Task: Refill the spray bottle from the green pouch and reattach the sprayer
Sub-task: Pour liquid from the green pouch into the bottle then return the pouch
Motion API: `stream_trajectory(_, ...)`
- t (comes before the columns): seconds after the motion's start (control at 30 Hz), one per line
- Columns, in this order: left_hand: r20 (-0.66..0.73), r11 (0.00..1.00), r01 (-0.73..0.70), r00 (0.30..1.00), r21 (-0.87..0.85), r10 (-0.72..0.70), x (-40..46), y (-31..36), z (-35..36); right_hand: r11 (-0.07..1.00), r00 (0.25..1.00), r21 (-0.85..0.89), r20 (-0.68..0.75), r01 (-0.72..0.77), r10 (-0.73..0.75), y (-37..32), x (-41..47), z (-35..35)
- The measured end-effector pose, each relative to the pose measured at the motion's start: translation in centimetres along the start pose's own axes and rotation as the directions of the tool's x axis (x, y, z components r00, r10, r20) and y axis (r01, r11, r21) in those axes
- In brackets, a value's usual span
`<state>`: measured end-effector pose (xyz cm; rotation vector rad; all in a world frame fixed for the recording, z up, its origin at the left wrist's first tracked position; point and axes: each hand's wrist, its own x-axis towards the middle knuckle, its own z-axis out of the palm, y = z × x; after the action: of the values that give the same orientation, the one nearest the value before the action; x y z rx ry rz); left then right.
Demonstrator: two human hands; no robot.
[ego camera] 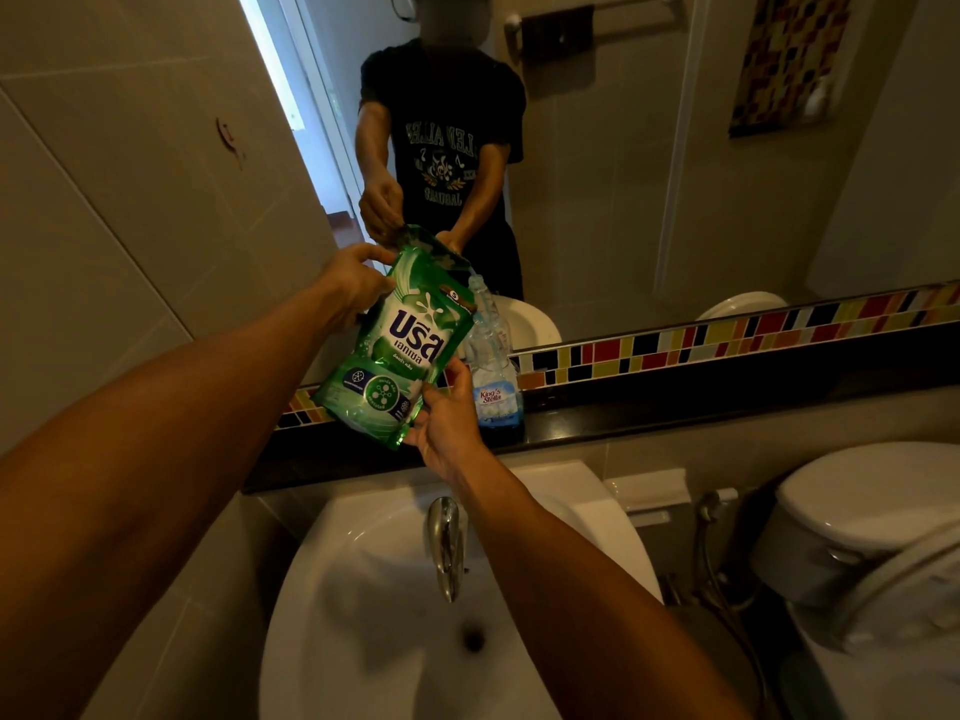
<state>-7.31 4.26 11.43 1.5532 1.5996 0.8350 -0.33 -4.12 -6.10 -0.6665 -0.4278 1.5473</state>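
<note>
Both hands were clamped on the pouch (pixel 397 337), left hand (pixel 350 283) at its top, right hand (pixel 447 413) beneath, spout corner tilted toward the bottle (pixel 491 366) just right.

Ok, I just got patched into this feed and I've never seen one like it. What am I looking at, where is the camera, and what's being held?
There is no machine here, only a person's two bare hands. The single picture comes from a wide-angle camera worn on the person's head, looking forward and down, so the arms reach in from the bottom. The left hand grips the upper edge of the green pouch, and the right hand holds its lower corner. The pouch is tilted, with its top corner near the open neck of the spray bottle, which stands on the dark ledge under the mirror. No sprayer is visible. Below are a white sink and its tap.
</note>
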Motion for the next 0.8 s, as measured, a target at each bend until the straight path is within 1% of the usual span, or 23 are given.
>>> stream_trajectory(0.13, -0.003, 1.000, 0.000, 1.000, 0.001, 0.000, 0.2, -0.1, 0.1, 1.000, 1.000, 0.001, -0.008, -0.002, 0.002, 0.0, 0.0, -0.1)
stream_trajectory(0.37, -0.035, 1.000, 0.001, 0.999, -0.022, -0.001, 0.1, -1.3, 0.7, 0.998, 1.000, -0.058, -0.026, 0.002, -0.004, -0.2, -0.1, -0.9)
stream_trajectory(0.57, -0.056, 0.990, 0.033, 0.998, -0.138, -0.041, -0.4, -2.7, 1.5, 0.983, 0.997, -0.184, -0.071, 0.000, -0.013, -0.8, -0.3, -1.9)
stream_trajectory(0.8, -0.059, 0.961, 0.090, 0.992, -0.262, -0.109, -0.8, -5.5, 2.2, 0.918, 0.991, -0.386, -0.054, 0.090, -0.119, -1.6, -0.3, -3.9)
